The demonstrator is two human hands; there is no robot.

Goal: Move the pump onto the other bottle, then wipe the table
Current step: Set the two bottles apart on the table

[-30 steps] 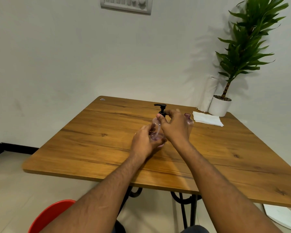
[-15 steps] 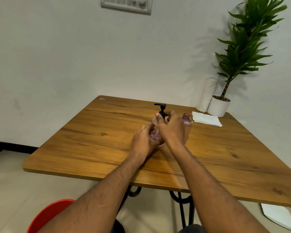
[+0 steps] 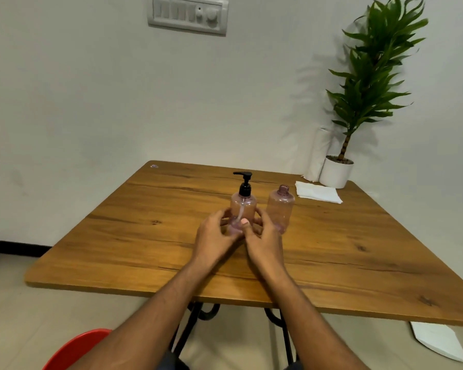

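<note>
Cupping pump bottle [image 3: 242, 209] base, my left hand [image 3: 215, 237] and right hand [image 3: 265, 237] loosely curled round it, table [image 3: 145, 236] centre. Black pump [image 3: 244, 184] screwed on. Capless bottle [image 3: 280, 206] at 3 o'clock, looks empty. No readable labels.

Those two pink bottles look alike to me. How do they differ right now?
The left bottle wears the black pump; the right bottle has a bare open neck. The left hand and right hand are around the base of the left bottle; the right bottle stands alone. Both are clear pink, upright and seemingly empty.
</note>
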